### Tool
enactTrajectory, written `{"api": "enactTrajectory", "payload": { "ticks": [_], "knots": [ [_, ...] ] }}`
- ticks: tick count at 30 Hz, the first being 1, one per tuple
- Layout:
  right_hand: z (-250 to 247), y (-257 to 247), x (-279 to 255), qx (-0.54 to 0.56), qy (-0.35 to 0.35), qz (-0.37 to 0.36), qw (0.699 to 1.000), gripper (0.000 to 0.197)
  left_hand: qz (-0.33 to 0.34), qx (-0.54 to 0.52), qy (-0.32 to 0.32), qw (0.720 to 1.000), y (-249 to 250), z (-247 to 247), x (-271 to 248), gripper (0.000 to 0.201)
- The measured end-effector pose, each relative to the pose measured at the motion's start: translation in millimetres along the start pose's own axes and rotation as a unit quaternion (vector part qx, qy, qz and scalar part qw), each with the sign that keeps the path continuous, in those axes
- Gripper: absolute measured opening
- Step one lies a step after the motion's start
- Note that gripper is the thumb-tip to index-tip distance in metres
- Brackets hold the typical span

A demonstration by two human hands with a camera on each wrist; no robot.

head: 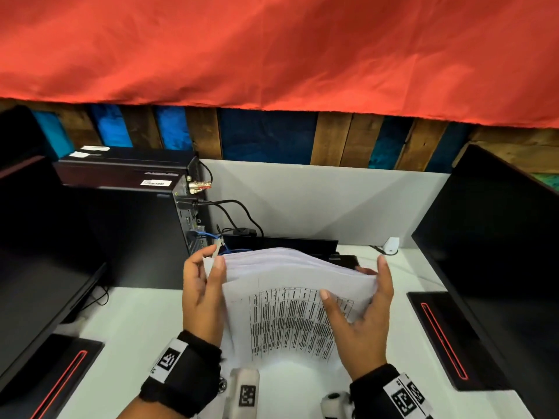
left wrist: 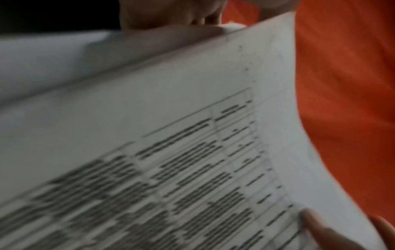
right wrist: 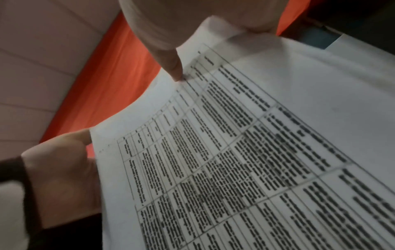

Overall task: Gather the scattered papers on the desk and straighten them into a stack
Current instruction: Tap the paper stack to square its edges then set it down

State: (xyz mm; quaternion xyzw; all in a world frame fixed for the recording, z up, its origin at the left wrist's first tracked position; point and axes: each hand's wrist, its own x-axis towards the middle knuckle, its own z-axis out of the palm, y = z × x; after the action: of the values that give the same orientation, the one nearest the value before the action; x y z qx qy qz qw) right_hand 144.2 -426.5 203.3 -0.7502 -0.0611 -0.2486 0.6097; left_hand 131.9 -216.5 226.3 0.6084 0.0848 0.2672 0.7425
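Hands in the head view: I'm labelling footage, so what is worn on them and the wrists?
The left hand and right hand are bare, without gloves. Each wrist wears a black strap bearing a white tag with black square codes; white camera housings sit beneath.

My left hand [head: 201,297] raised, palm inward, thumb and fingers pinching paper sheaf [head: 287,267] edge. My right hand [head: 363,322] opposite, thumb across front, fingers behind. Wrists apart, level.

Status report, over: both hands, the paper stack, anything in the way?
Left hand grips paper stack at left edge. Right hand pinches right edge, thumb on top sheet. Stack bowed, over desk. Cables close behind.
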Motion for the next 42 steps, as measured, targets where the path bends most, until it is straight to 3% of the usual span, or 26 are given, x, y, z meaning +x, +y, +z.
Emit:
{"api": "enactTrajectory", "payload": {
  "ticks": [2,4,5,7,8,10,11,16,20,22,25,29,31,32,34,37,39,42],
  "knots": [
    [-3.7,5.5,2.5,0.098,-0.006,0.105,0.990,0.107,-0.011,-0.013,-0.062,0.998,-9.6,-8.5,-5.2,0.064],
    [-10.5,12.3,6.3,0.136,-0.023,0.177,0.974,0.102,-0.028,-0.027,-0.101,0.994,-15.6,-15.2,-10.1,0.091],
    [-13.4,15.0,8.3,0.134,-0.046,0.198,0.970,0.090,-0.037,-0.038,-0.106,0.993,-18.5,-17.3,-12.3,0.090],
    [-14.1,16.7,8.5,0.131,-0.094,0.226,0.961,0.060,-0.043,-0.069,-0.105,0.991,-18.3,-16.6,-17.7,0.067],
    [-12.6,18.3,7.3,0.132,-0.108,0.235,0.957,0.053,-0.040,-0.080,-0.105,0.990,-17.6,-13.4,-20.1,0.069],
    [-7.9,16.6,5.8,0.135,-0.127,0.243,0.952,0.050,-0.041,-0.071,-0.138,0.987,-18.0,-7.6,-24.1,0.102],
    [-6.7,16.0,5.7,0.140,-0.132,0.244,0.951,0.051,-0.045,-0.050,-0.141,0.988,-19.7,-5.9,-23.6,0.108],
    [-12.8,22.0,12.7,0.127,-0.145,0.257,0.947,0.051,-0.143,0.010,-0.125,0.982,-44.1,-16.5,-6.2,0.099],
    [-5.6,24.4,12.2,0.107,-0.131,0.273,0.947,0.036,-0.173,0.038,-0.106,0.978,-50.4,-12.1,-3.2,0.052],
    [-4.3,15.9,14.2,0.125,-0.095,0.266,0.951,0.034,-0.151,0.025,-0.096,0.984,-40.3,-8.0,-0.7,0.041],
    [-8.5,-3.4,21.0,0.158,-0.065,0.216,0.961,0.044,-0.091,0.030,-0.093,0.991,-18.7,-5.6,4.4,0.048],
    [-7.4,-16.2,20.6,0.071,-0.023,0.101,0.992,0.101,-0.031,0.033,-0.084,0.995,-4.3,-2.6,4.5,0.064],
    [-1.3,-18.9,13.9,0.019,-0.006,0.023,1.000,0.112,-0.015,0.013,-0.056,0.998,1.7,3.5,0.7,0.063],
    [1.3,-19.1,9.7,-0.016,-0.005,-0.026,1.000,0.108,-0.009,0.003,-0.039,0.999,5.4,7.5,-1.3,0.057],
    [4.9,-19.6,3.2,-0.063,-0.012,-0.090,0.994,0.082,0.003,0.005,0.002,1.000,13.4,16.2,-2.3,0.038],
    [6.7,-18.5,-0.7,-0.081,-0.021,-0.078,0.993,0.046,-0.011,0.033,0.059,0.998,16.2,22.3,3.1,0.011],
    [5.8,-17.3,-0.3,-0.070,-0.004,-0.068,0.995,0.039,-0.026,0.039,0.087,0.995,12.9,20.2,7.2,0.003],
    [4.4,-21.0,1.0,-0.048,0.001,-0.055,0.997,0.042,-0.027,0.030,0.103,0.994,12.6,17.1,6.6,0.011]
  ]
}}
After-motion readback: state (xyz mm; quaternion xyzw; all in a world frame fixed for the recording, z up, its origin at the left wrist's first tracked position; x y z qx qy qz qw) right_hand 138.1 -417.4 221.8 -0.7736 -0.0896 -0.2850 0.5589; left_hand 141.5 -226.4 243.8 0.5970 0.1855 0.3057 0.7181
